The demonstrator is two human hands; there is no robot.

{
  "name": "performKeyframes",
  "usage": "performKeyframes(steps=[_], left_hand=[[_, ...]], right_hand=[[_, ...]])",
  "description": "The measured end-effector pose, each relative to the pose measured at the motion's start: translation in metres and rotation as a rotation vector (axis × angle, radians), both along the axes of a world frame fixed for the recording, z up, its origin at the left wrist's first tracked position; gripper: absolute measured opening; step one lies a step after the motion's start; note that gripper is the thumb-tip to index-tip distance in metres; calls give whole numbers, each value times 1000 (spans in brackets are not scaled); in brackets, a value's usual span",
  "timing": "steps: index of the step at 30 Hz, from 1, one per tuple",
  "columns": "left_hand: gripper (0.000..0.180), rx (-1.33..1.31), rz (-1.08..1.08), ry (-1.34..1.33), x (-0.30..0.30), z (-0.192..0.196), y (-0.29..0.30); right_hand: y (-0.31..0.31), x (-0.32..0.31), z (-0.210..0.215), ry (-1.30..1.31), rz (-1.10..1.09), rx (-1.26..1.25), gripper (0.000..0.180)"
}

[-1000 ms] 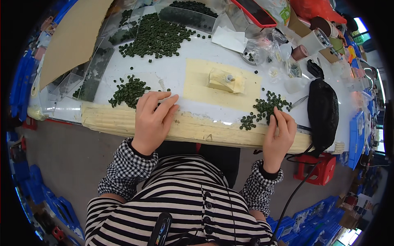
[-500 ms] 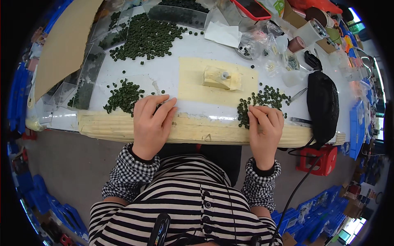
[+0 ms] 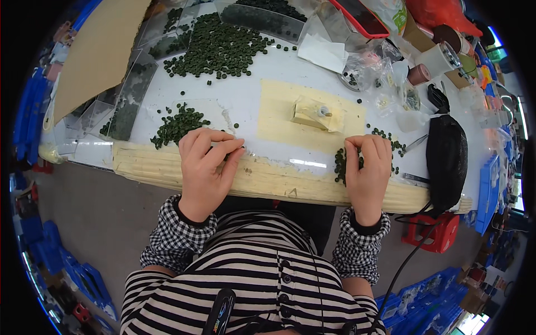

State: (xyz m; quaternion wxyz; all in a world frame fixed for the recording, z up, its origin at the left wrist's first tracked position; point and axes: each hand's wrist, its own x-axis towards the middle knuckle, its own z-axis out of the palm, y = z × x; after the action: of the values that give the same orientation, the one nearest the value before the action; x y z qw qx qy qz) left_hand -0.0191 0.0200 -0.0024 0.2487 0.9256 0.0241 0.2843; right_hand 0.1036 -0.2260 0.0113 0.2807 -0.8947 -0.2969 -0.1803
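My left hand (image 3: 205,167) is by the table's front edge, thumb and forefinger pinched together; whatever is between the tips is too small to name. Beside it lies a heap of small dark green ring-like pieces (image 3: 177,125). My right hand (image 3: 368,176) hovers over a second, looser heap of these pieces (image 3: 395,146), partly covering it. Its thumb and forefinger are also closed, and their contents cannot be made out. Between and beyond both hands, a tape-wrapped block (image 3: 307,115) with a small upright peg (image 3: 323,111) sits on a cream tape patch (image 3: 273,111).
A large pile of green pieces (image 3: 218,47) spreads at the back left near clear plastic trays (image 3: 131,100) and cardboard (image 3: 95,61). White paper (image 3: 322,53), a red-cased phone (image 3: 360,19), tweezers (image 3: 416,143) and a black mesh pouch (image 3: 446,162) lie to the right.
The view has shifted, so the table sits further right in the picture. My right hand has moved slightly farther from me over its heap. My left hand stays pinched, slightly farther from the block.
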Motion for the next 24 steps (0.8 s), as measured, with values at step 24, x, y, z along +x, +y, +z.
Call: performKeyframes(steps=[24], left_hand=[[16,-1643,-450,338,21,9,-33]], right_hand=[[31,-48,6,1032,265,938,11]])
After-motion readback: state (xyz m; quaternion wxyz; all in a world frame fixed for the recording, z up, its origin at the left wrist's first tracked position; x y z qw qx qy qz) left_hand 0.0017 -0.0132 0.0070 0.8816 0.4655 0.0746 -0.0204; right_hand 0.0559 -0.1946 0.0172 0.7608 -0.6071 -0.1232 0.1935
